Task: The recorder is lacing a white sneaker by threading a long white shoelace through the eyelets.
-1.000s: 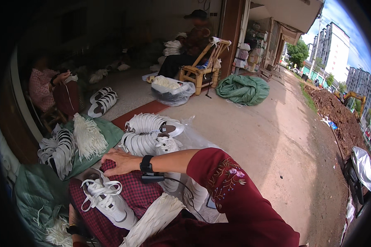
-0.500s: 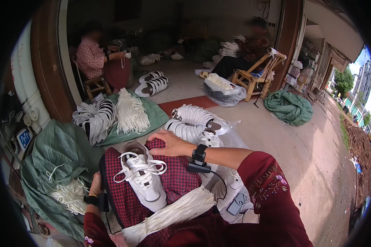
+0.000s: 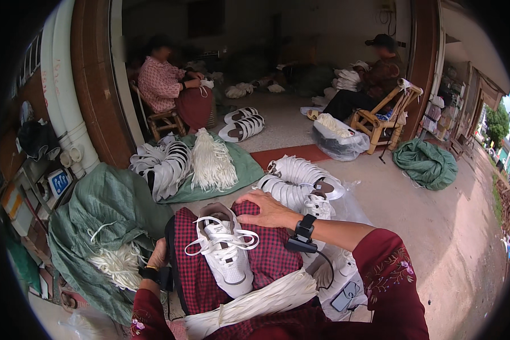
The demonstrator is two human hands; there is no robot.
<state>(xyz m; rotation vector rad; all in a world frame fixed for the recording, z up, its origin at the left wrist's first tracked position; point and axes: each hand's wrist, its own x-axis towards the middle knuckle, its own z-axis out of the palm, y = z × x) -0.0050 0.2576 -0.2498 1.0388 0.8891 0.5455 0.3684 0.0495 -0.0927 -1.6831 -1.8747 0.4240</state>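
On the red-and-black checked cloth over my lap rests a white lace-up shoe, toe toward me, with its laces tied in a loose bow. My right hand lies over the knee just right of the shoe's heel, thumb and fingers apart, holding nothing. At the lap's left side is my left hand, its fingers mostly hidden beside the cloth's dark edge. A bundle of white laces stretches across my lap below the shoe's toe.
Left of me, a green sack spills white laces. Ahead lie rows of white shoe pieces and a lace pile on green sheeting. A phone sits at my right. Two seated people work near a bamboo chair.
The whole view has shifted, so the scene sits farther right and lower in the picture. My hands and the shoe keep their places on my lap.
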